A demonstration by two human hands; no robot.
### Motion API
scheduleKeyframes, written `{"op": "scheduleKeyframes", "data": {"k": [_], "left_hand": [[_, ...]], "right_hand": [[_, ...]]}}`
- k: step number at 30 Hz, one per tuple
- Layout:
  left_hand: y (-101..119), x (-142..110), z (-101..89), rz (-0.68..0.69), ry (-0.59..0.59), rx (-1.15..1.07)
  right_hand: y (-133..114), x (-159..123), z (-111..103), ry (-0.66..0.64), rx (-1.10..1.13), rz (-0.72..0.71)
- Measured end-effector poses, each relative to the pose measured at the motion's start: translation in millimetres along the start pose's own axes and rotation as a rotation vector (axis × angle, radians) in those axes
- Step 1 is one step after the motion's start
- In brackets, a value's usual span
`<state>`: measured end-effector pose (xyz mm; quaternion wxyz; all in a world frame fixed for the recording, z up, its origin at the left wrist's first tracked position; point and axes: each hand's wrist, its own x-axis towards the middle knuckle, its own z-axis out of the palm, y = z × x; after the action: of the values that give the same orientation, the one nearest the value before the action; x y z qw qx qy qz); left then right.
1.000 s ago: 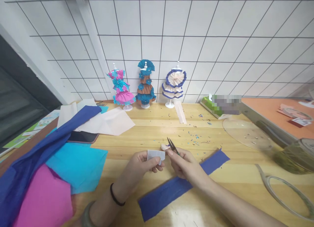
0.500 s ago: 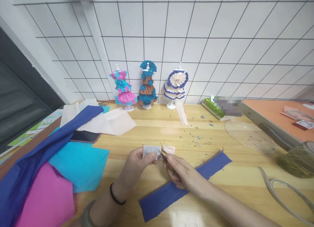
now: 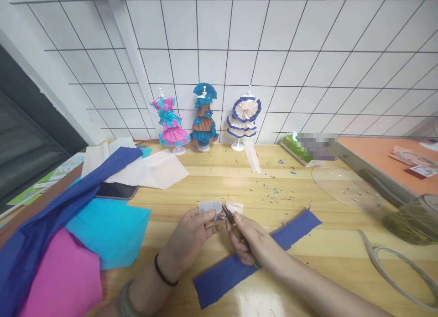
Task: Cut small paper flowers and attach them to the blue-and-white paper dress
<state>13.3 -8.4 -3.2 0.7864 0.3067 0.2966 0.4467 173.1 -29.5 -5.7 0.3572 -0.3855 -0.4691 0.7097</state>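
A small pale, greyish-white folded piece of crepe paper [image 3: 209, 208] is pinched between the thumb and fingers of my left hand [image 3: 193, 230]. My right hand [image 3: 251, 237] grips small dark-and-gold thread snips [image 3: 236, 228], blades pointing up and left. Their tips are at the right edge of the folded piece; whether they touch it, I cannot tell. Just behind the tips lies a short cream crepe paper piece [image 3: 235, 207]. A dark blue crepe strip [image 3: 226, 280] runs diagonally under my right hand, which partly hides it.
Three small dress stands, pink [image 3: 173, 135], brown-teal [image 3: 203, 123] and cream-blue [image 3: 247, 109], line the wall. Coloured crepe sheets [image 3: 112, 232] and a phone [image 3: 116, 190] lie left. Paper scraps, a clear disc [image 3: 345, 187], a tape loop [image 3: 376, 262] and a tissue pack [image 3: 290, 148] are right.
The snips have turned more upright and their blades now show apart at the folded piece's right edge. My left fingers have shifted slightly on the paper. The view has moved a little.
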Motion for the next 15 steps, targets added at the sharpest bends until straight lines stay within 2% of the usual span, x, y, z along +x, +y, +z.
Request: {"op": "scheduleKeyframes", "data": {"k": [3, 5, 9, 15], "left_hand": [[2.1, 0.1, -3.1, -0.046, -0.049, -0.240], [3.9, -0.1, -4.7, -0.051, -0.078, -0.292], [6.6, -0.8, -4.5, -0.036, -0.109, -0.280], [4.7, -0.3, -2.6, -0.015, -0.119, -0.224]], "right_hand": [[0.3, 0.1, 0.4, 0.002, 0.063, -0.036], [-0.9, -0.1, 0.0, -0.016, 0.075, -0.067], [-7.9, -2.2, -1.2, -0.067, 0.033, -0.103], [-18.8, -8.9, 5.6, -0.029, -0.070, -0.115]]}}
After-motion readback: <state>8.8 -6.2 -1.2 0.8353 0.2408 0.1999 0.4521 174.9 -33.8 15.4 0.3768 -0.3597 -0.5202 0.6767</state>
